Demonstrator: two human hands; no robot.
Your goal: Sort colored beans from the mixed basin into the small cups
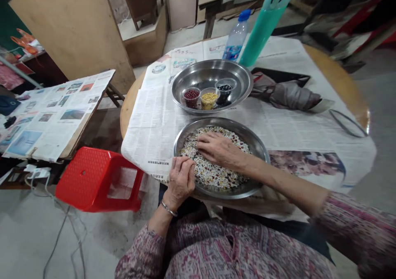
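Observation:
A wide steel basin (pixel 262 155) holds a spread of mixed grains and beans (pixel 222 176), white with red, yellow and black bits. Over the basin's middle, my right hand (pixel 216 149) bends its fingers down into the mix; its fingertips are hidden. My left hand (pixel 182 175), with a bangle at the wrist, is curled closed at the basin's left rim, and what lies inside it does not show. Just behind, a second steel basin (pixel 241 70) carries a cup of red beans (pixel 191 97), a cup of yellow beans (pixel 209 99) and a cup of black beans (pixel 225 87).
Newspaper (pixel 148 134) covers the round table (pixel 324 60). Behind the far basin stand a clear bottle (pixel 235 39) and a tall teal bottle (pixel 261 31). A folded umbrella (pixel 287 95) lies at right. On the left are a red stool (pixel 89 176) and another papered table (pixel 58 109).

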